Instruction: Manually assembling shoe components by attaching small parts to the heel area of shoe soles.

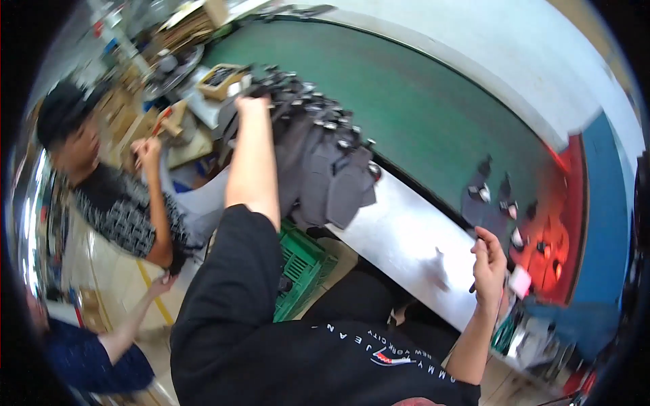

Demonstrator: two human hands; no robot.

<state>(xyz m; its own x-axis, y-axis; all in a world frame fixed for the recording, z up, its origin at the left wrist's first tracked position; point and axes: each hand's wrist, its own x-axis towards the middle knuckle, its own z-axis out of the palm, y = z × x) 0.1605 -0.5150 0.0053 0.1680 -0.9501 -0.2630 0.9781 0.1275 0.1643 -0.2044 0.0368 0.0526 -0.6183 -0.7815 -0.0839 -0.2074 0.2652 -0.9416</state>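
Observation:
My left arm stretches forward to a row of dark grey, flat, rounded pieces (pixel 315 183) with small shiny parts at their upper ends. They hang over the edge of a metal table, side by side. At the far left end of that row is my left hand (pixel 252 103), blurred, its fingers hidden among the dark pieces. My right hand (pixel 489 267) is raised over the right end of the metal table, fingers curled round a thin dark stick-like thing (pixel 472 287), mostly covered by the hand. Beyond it, similar dark pieces (pixel 478 193) lie on a green conveyor belt (pixel 379 88).
A red-lit housing (pixel 552 237) stands at the belt's right end. The bare metal table (pixel 406 233) runs along the belt's near side. Below is a green crate (pixel 298 271). Two people, one in a patterned shirt (pixel 128 210), are at the left near a yellowish box of dark parts (pixel 220 80).

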